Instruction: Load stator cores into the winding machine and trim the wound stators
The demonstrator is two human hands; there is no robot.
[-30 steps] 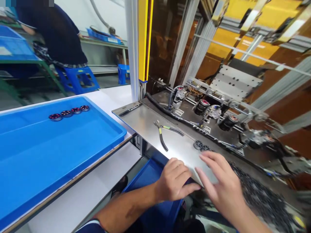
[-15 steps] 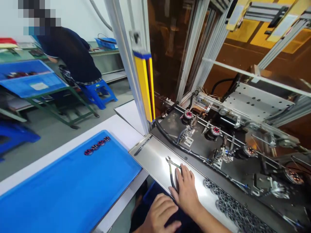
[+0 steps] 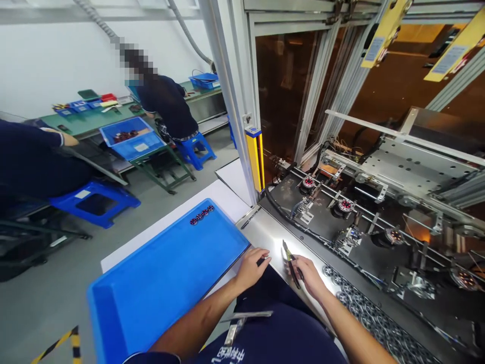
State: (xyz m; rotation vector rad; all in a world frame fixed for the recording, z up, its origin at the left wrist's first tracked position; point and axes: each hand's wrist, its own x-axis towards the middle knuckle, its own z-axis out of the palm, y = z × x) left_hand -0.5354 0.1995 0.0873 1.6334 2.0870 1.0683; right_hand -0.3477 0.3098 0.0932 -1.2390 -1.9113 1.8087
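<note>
Over the metal ledge, my right hand (image 3: 308,274) is closed around a pair of side cutters (image 3: 291,264) with dark handles; the jaws point away from me. My left hand (image 3: 252,268) hovers near the corner of a blue tray (image 3: 162,268), its fingers loosely curled and the thumb apart, with nothing visible in it. A short row of several dark round parts with red marks (image 3: 201,215) lies at the far end of that tray. To the right of my right hand, many grey round wheel-like parts (image 3: 356,303) are lined up along the ledge.
A machine bed (image 3: 326,217) with fixtures and round parts lies beyond the ledge. An upright yellow-edged light barrier (image 3: 255,159) stands by the frame post. A pen-like tool (image 3: 250,219) rests on the ledge. Two co-workers sit at a green bench (image 3: 87,124) at far left.
My right hand has picked the side cutters up from the ledge. My left hand has moved away from my right, towards the tray. The view has shifted left and shows more of the room.
</note>
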